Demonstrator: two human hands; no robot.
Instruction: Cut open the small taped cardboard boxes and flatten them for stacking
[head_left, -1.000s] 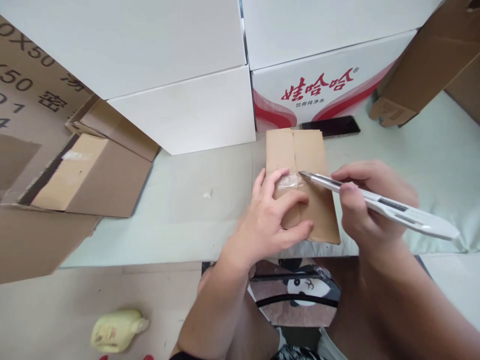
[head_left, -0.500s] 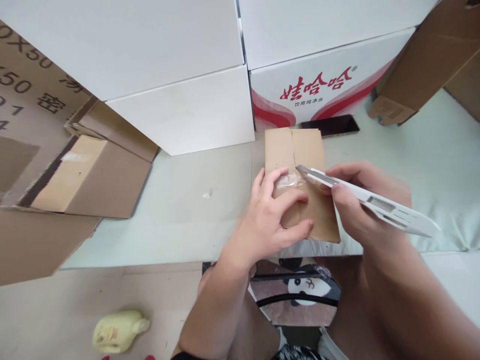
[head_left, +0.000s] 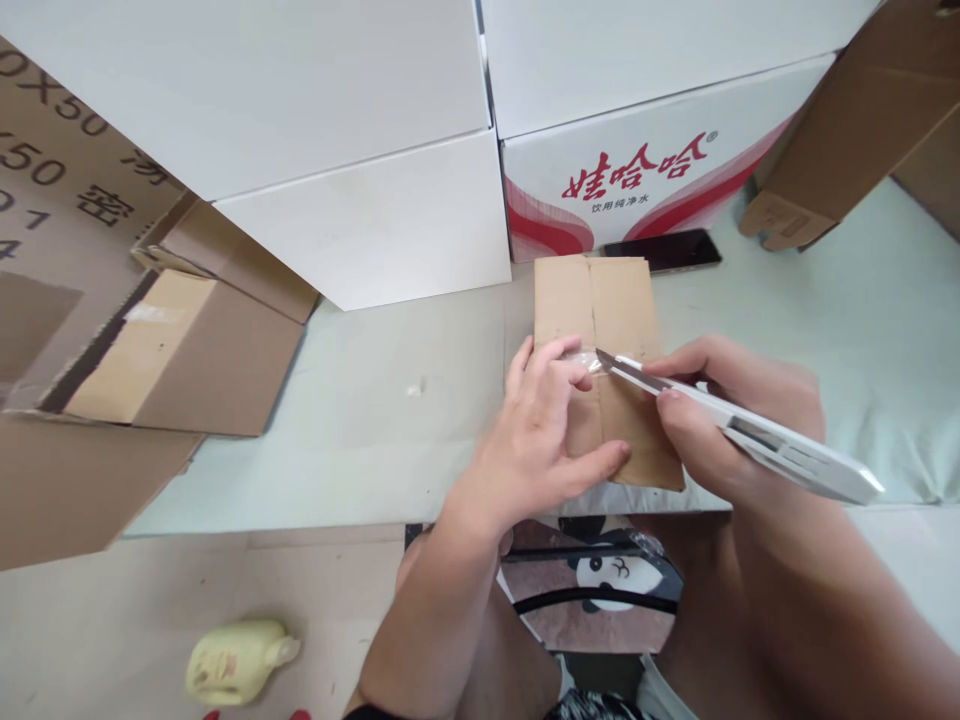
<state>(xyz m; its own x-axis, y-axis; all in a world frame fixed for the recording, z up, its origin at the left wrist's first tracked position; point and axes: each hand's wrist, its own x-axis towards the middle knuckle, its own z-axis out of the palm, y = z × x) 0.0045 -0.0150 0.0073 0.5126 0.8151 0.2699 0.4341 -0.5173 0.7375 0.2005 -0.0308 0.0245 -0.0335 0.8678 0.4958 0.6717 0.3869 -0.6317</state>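
Since a second ago the utility knife [head_left: 739, 432], gripped in the right hand [head_left: 731, 425], has slid its blade tip leftward onto the clear tape beside the left hand [head_left: 544, 430]. Left fingers [head_left: 559, 352] press the flat cardboard box [head_left: 604, 340] on the table [head_left: 390, 400]; a slip could nick them.

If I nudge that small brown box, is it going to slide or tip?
Probably slide: the box lies flat and low on the smooth table, so tipping looks unlikely. It seems light, thin cardboard; the left hand pressing on it while the knife meets the tape suggests it would shift otherwise.
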